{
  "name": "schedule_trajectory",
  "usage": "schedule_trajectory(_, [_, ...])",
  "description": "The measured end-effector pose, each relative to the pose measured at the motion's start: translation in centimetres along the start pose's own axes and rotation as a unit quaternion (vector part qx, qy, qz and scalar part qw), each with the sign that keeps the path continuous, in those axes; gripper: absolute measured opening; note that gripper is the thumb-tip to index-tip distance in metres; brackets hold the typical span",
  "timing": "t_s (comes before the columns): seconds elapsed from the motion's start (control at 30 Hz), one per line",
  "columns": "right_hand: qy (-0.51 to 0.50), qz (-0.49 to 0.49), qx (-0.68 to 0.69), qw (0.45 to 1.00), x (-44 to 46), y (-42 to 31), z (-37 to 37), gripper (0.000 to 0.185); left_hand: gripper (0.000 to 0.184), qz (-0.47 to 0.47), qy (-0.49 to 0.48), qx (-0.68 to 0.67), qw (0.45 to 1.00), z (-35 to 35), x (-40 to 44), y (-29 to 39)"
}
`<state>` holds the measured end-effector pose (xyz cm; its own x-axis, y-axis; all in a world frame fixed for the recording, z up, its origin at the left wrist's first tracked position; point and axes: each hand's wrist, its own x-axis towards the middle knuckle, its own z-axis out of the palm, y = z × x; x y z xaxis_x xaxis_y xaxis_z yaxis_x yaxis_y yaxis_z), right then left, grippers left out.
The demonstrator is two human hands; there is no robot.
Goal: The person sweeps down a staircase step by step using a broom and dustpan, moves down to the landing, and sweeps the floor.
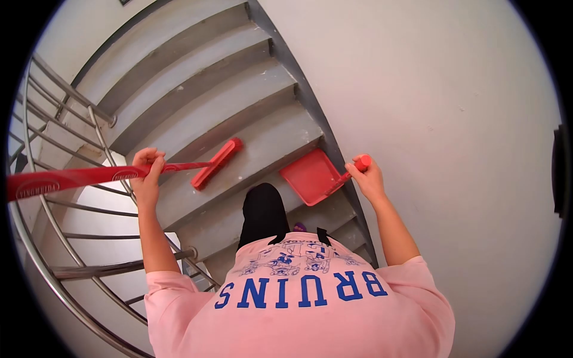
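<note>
My left hand (147, 173) is closed around the handle of a red broom (217, 165). The long handle runs out to the left edge of the view, and the red-bristled head is over a grey stair tread (262, 134); whether the bristles touch it I cannot tell. On the right, my right hand (368, 177) grips the upright handle of a red dustpan (311, 176) near its top. The pan lies close to the wall side of the stairs, beside my legs. No dirt in the pan can be made out.
Curved grey stairs (179, 89) rise away ahead of me. A metal railing (77, 250) with several bars borders the left side, close to the broom handle. A plain pale wall (453, 149) stands on the right. My dark-trousered knee (264, 209) is just below the broom head.
</note>
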<state>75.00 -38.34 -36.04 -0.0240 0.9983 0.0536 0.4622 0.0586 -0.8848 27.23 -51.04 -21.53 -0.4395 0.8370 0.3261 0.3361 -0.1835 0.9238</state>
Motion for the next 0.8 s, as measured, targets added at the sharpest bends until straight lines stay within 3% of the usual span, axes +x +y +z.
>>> schedule_trajectory(0.07, [0.002,0.037,-0.005,0.999,-0.4,-0.9,-0.4,0.032,0.014,0.024,-0.009,0.010,1.000,0.3,0.3,1.1])
schedule_trajectory(0.27, [-0.066,0.024,-0.076,0.995,-1.5,-2.4,-2.5,0.053,0.010,0.059,0.067,0.063,0.994,2.0,2.7,3.2])
schedule_trajectory(0.37, [-0.031,-0.002,-0.147,0.989,-2.7,-5.2,-4.4,0.058,0.007,0.053,0.073,0.104,0.990,2.5,3.8,2.2])
schedule_trajectory(0.57, [-0.011,-0.028,0.101,0.994,-2.3,-11.3,-5.2,0.051,0.009,0.085,0.105,0.211,0.968,6.0,4.5,-5.2])
schedule_trajectory(0.63, [-0.048,-0.051,0.193,0.979,-1.9,-14.2,-3.7,0.053,0.015,0.106,0.044,0.207,0.972,8.1,3.0,-8.7])
schedule_trajectory(0.7, [-0.063,-0.093,0.277,0.954,-1.4,-16.9,-1.7,0.055,0.023,0.165,-0.042,0.177,0.969,11.3,1.0,-7.9])
schedule_trajectory(0.77, [-0.067,-0.151,0.354,0.920,-1.1,-19.5,0.5,0.056,0.030,0.083,-0.182,0.205,0.958,12.5,-0.9,-8.4])
schedule_trajectory(0.8, [-0.065,-0.162,0.380,0.909,-1.0,-20.8,1.3,0.057,0.031,0.098,-0.193,0.194,0.957,12.8,-1.8,-8.8])
